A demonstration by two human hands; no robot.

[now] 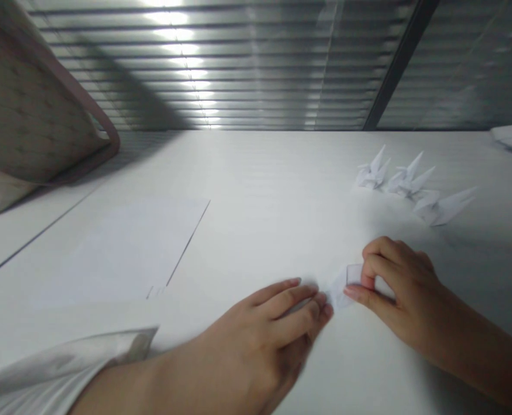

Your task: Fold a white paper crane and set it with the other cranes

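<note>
While I am steering, my right hand (402, 288) is pinching a small folded paper (340, 288) against my left hand (260, 328), three paper cranes (406, 181) are standing finished nearby, and a flat sheet (121, 248) is lying unfolded.

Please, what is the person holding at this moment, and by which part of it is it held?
A small folded piece of white paper. The right hand pinches its right end between the fingers, and the fingers of the left hand seem to touch its left end.

Pretty plain setup: a white surface (281, 167) runs up against horizontal window blinds (186, 63) with bright light glowing through, a dark frame strip (400, 63) off right, and a beige, pink-edged cushion (31, 104) slumped top left.
</note>
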